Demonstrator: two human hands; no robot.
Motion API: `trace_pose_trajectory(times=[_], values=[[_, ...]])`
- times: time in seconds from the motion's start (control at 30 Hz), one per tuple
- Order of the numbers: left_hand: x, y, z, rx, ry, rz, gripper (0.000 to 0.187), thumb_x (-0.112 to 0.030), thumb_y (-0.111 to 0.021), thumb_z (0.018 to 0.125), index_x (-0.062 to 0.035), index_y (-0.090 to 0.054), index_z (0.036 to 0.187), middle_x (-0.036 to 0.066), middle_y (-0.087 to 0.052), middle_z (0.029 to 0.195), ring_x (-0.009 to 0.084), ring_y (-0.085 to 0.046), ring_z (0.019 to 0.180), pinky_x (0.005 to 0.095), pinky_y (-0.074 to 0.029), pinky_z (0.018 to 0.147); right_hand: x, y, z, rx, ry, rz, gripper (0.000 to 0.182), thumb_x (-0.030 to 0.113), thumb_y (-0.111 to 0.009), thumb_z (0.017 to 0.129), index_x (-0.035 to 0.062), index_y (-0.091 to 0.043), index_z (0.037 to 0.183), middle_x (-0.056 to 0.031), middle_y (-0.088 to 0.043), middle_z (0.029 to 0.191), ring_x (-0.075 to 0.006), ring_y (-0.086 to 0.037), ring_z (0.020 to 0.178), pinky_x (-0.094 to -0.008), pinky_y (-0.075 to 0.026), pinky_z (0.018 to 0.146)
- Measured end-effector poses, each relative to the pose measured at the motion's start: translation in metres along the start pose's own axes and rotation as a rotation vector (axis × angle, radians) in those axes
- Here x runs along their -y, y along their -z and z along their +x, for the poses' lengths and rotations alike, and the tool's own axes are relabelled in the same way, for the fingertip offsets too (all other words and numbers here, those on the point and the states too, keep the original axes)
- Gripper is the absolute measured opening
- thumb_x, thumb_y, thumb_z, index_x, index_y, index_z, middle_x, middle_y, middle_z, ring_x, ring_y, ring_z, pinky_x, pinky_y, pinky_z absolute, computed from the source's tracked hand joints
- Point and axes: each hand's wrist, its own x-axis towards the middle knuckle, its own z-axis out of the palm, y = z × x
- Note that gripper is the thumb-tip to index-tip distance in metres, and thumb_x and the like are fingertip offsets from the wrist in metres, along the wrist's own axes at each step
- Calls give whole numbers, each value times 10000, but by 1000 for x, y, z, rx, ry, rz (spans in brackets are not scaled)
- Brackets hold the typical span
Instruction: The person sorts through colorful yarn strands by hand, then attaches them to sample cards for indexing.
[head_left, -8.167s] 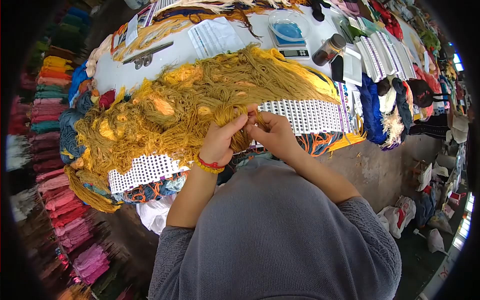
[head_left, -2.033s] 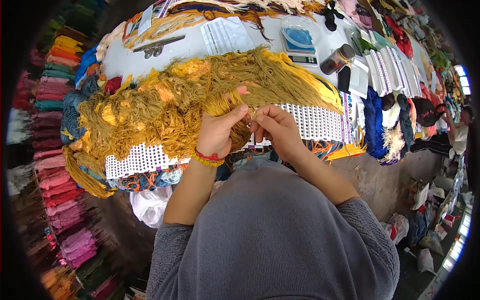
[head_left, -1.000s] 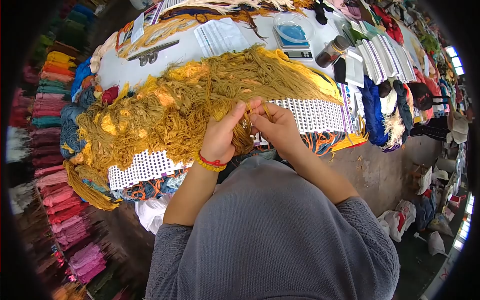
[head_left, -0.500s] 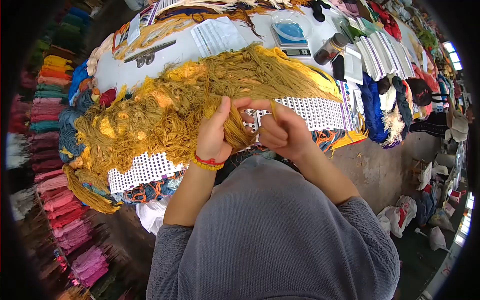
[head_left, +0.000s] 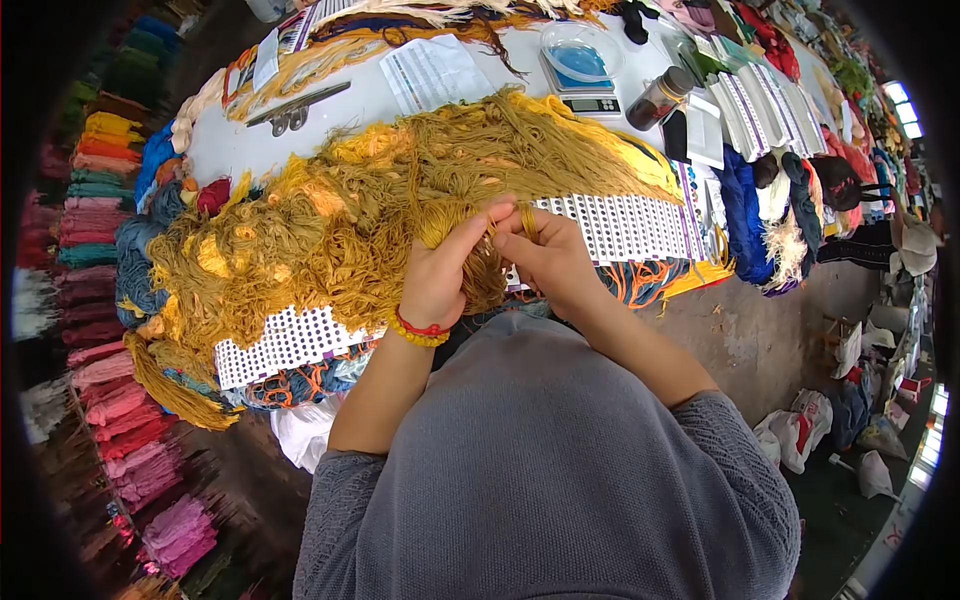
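My left hand (head_left: 442,268), with red and yellow bracelets at the wrist, is closed around a bundle of mustard-yellow yarn (head_left: 483,277). Some of the bundle shows below the fingers and some loops over the thumb side. My right hand (head_left: 546,255) meets it at the fingertips, pinching a strand of the same yarn. Part of both hands' grip is hidden by the fingers. Just beyond them lies a big tangled heap of olive and golden yarn (head_left: 340,215), spread over white sheets with dark dots (head_left: 630,225).
A digital scale (head_left: 592,104) bearing a clear dish (head_left: 582,55) stands at the back, beside a dark-lidded jar (head_left: 660,97). A metal clip (head_left: 298,108) and a printed paper (head_left: 436,72) lie further left. Coloured skeins (head_left: 120,400) line the left side; bags (head_left: 800,430) sit on the floor at right.
My right hand has moved left and in toward my left hand, so the fingertips now meet. Its raised, bent index finger has come down to the yarn.
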Motion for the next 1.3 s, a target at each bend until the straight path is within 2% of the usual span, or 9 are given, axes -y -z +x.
trace_pose_trajectory(times=[0.23, 0.3, 0.83, 0.93, 1.03, 1.1, 1.3], values=[[0, -3, -3, -93, -55, 4, 196, -79, -503, 837, 56, -585, 952, 139, -569, 1053, 200, -531, 974, 322, -414, 856, -4, 0, 1, -50, 15, 4, 67, 102, -605, 772, 47, -568, 766, 37, -484, 545, -17, -372, 384, -165, -262, 344], [3, -1, -3, -89, -136, 74, 174, -69, -543, 827, 45, -592, 949, 109, -597, 981, 152, -552, 892, 281, -438, 797, -5, 0, 2, -51, 30, 2, 66, 99, -603, 772, 46, -567, 759, 37, -481, 542, -18, -371, 384, -166, -262, 344], [5, 1, -5, -116, -148, 40, 136, -72, -552, 818, 33, -590, 894, 126, -596, 954, 203, -556, 889, 316, -437, 809, -5, -1, 2, -42, 46, 32, 47, 76, -582, 777, 43, -553, 762, 36, -467, 526, -18, -366, 374, -164, -267, 336], [5, -1, -6, -135, -127, 12, 132, -62, -541, 822, 38, -590, 892, 123, -596, 954, 197, -555, 888, 312, -434, 811, -5, -1, 1, -50, 41, 39, 45, 76, -582, 778, 40, -555, 768, 37, -467, 523, -16, -365, 375, -164, -269, 338], [8, 0, -6, -146, -180, 135, 128, -49, -525, 831, 44, -589, 893, 117, -597, 952, 185, -554, 889, 303, -434, 805, -7, 1, 0, -62, 15, 23, 47, 79, -580, 782, 36, -560, 777, 38, -473, 528, -13, -366, 382, -163, -270, 345], [9, -1, -7, -151, -240, 248, 125, -34, -510, 838, 41, -583, 905, 85, -605, 928, 127, -559, 827, 260, -453, 743, -7, 1, -1, -73, -4, 7, 50, 80, -579, 785, 34, -564, 781, 39, -478, 533, -10, -368, 388, -162, -270, 349], [8, -9, -7, -167, -281, 289, 112, -9, -494, 832, 42, -582, 880, 78, -607, 915, 102, -555, 792, 238, -456, 699, -9, 2, -1, -106, 48, -79, 55, 83, -578, 791, 32, -567, 770, 41, -494, 552, -4, -371, 407, -159, -277, 364]])
